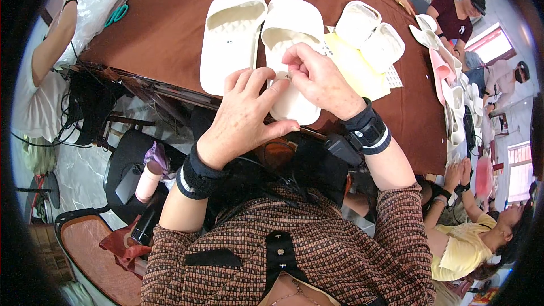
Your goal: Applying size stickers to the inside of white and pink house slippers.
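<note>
Two white slide slippers lie side by side near the table's front edge, the left slipper (228, 59) and the right slipper (292, 20), toes pointing away from me. My left hand (241, 116) is open, its fingers apart and its fingertips at the right slipper's inner edge, with the thumb near the heel. Over that slipper's insole, my right hand (320, 76) is closed with thumb and forefinger together. Whatever is between them, if anything, is hidden. Dark printed marks show on both insoles, the right one's partly covered by my fingers.
A smaller white slipper pair (382, 45) rests by a yellow sheet (357, 73) and a label sheet (394, 77) on the brown tablecloth (411, 119). Green-handled scissors (116, 16) lie at far left beside clear plastic (102, 0). Co-workers sit left and right; more slippers line the right edge.
</note>
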{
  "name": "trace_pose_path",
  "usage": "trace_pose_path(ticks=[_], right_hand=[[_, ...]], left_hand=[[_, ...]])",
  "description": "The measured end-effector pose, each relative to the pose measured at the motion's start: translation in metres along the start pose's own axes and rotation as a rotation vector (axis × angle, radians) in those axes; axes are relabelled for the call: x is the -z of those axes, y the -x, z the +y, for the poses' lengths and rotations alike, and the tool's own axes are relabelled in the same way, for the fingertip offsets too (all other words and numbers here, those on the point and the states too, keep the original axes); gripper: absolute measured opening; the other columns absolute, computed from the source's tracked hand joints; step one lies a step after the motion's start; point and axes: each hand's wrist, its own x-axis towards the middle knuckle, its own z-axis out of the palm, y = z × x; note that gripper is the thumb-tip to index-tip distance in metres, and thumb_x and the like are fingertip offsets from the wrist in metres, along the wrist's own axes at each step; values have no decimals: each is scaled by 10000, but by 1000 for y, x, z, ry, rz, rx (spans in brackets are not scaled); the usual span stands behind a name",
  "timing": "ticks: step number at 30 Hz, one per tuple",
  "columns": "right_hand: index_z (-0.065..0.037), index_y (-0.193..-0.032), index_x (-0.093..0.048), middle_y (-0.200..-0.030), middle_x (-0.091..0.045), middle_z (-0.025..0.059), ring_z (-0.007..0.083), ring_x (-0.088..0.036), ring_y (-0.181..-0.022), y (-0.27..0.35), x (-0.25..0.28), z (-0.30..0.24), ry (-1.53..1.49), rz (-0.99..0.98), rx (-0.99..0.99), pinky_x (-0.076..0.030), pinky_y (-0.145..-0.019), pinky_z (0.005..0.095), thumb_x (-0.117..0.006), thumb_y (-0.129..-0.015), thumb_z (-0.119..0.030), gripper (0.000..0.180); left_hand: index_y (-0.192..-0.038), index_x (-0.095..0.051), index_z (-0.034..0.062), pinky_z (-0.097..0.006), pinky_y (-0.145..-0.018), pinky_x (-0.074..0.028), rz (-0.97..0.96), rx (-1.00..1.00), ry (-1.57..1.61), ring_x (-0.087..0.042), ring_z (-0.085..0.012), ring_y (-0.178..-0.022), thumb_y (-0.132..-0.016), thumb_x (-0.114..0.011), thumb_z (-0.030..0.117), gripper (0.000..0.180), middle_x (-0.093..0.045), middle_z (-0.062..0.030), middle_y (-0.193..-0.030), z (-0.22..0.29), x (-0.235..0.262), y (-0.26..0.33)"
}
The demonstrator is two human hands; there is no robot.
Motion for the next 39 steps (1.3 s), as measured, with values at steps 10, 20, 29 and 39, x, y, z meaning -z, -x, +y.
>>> trace_pose_path(ticks=[10,20,29,39], right_hand=[[-14,-1035,-557,-868,-602,64,137,-569,-779,1,-2,3,10,24,35,-494,-716,284,-562,-889,-14,146],[-21,-1019,-563,-947,-639,202,366,-635,-889,1,0,-1,10,15,16,-507,-771,427,-538,-880,-68,149],[-16,-1012,-563,-938,-636,194,342,-631,-863,2,-3,-1,-27,35,22,-507,-759,411,-539,-867,-50,150],[-14,-1068,-583,-866,-608,54,125,-571,-785,2,0,1,-37,39,18,-494,-713,275,-567,-892,-32,178]], left_hand=[[-1294,-575,53,-462,-1040,-336,-47,35,6,-498,-352,-1180,-745,-778,464,715,-524,-153,-1237,2,4,-1],[-1300,-576,46,-451,-1036,-335,-87,67,-7,-493,-340,-1184,-719,-804,426,731,-517,-137,-1236,5,7,-6],[-1290,-581,53,-457,-1028,-345,-98,86,-12,-496,-339,-1190,-717,-806,431,723,-519,-137,-1233,5,6,-5],[-1280,-589,49,-456,-1037,-341,-92,75,-24,-492,-342,-1199,-719,-805,434,713,-519,-143,-1242,5,5,-5]])
